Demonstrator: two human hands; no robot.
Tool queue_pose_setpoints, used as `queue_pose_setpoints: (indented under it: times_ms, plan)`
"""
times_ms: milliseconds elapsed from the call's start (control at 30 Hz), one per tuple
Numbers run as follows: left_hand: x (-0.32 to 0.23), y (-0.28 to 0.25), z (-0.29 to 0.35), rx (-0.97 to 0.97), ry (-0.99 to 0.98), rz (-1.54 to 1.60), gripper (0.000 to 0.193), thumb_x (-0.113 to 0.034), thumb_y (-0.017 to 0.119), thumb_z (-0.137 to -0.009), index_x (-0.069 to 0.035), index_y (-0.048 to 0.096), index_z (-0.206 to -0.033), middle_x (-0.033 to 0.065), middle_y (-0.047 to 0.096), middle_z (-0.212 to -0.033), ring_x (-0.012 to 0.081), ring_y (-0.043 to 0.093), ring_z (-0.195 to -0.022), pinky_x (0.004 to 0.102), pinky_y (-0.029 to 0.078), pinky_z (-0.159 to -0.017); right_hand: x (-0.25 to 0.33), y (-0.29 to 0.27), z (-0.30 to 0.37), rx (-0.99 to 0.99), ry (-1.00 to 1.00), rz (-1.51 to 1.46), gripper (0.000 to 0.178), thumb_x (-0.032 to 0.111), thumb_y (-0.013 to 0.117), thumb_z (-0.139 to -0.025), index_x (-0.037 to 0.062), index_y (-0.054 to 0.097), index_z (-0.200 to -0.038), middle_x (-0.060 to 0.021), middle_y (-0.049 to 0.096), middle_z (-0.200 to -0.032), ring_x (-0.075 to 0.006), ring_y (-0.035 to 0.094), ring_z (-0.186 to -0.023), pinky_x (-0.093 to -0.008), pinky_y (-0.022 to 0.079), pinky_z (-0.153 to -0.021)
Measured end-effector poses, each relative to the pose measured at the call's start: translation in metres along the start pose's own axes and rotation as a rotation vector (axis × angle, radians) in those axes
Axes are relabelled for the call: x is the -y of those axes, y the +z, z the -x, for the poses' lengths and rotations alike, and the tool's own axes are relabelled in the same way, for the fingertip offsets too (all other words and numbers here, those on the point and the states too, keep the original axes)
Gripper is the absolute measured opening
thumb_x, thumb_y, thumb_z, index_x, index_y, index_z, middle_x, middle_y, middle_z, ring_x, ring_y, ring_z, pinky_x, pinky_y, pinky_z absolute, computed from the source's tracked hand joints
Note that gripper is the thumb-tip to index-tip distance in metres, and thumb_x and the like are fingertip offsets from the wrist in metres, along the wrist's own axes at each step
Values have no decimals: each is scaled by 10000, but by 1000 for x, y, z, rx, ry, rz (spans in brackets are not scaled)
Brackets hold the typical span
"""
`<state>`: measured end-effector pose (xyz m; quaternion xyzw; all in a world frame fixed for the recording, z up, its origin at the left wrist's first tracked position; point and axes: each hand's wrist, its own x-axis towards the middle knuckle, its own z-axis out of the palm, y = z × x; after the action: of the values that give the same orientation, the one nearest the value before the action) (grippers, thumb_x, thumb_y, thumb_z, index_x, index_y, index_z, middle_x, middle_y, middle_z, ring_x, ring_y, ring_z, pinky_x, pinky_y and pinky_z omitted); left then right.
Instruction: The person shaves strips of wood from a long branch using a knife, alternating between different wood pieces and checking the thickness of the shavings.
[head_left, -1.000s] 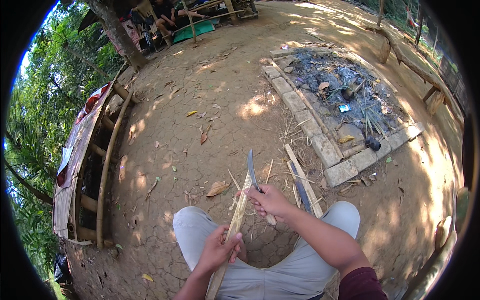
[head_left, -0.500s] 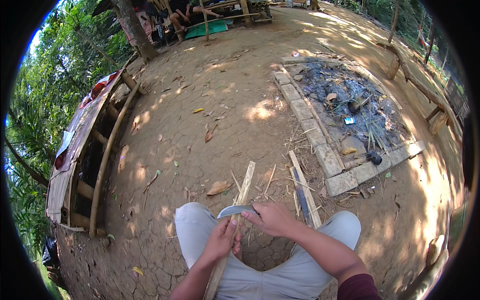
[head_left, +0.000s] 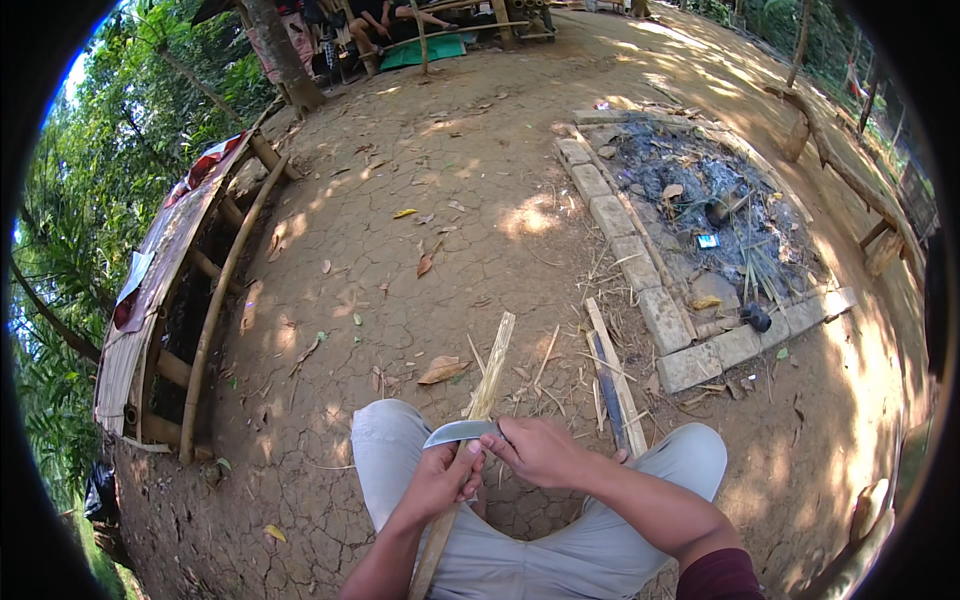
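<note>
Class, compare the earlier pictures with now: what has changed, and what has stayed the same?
The right hand has come back toward the left hand; its knife, which pointed away from the person, now points left across the pale strip. Nothing was let go: both hands keep their holds.

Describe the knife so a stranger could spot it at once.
Find the light grey trousers at the bottom centre; just above the lap, the left hand grips a long, pale wooden strip. The knife crosses that strip, held in the right hand. Curved and metallic grey, it stands out from the straight, pale wood.
</note>
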<state>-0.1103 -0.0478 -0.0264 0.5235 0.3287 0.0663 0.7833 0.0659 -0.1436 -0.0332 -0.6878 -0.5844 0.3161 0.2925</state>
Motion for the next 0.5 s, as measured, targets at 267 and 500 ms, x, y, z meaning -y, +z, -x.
queue_pose_setpoints:
  times_ms: [267,500]
  plan:
    - [0,7,0,-29,-13,41,352,-347,426,-1060,-25,523,-955,14,500,-802,72,434,-541,220,347,-453,-4,4,3,-90,-85,-72,470,422,439,-1025,0,524,-837,-242,606,-713,-456,599,-671,-516,454,-591]
    - [5,8,-2,-41,4,-8,366,-360,427,-1058,-27,537,-955,-14,462,-714,62,388,-513,225,328,-442,-10,14,3,-18,-29,-173,488,415,428,-1031,6,578,-811,-237,607,-693,-442,603,-644,-497,467,-588]
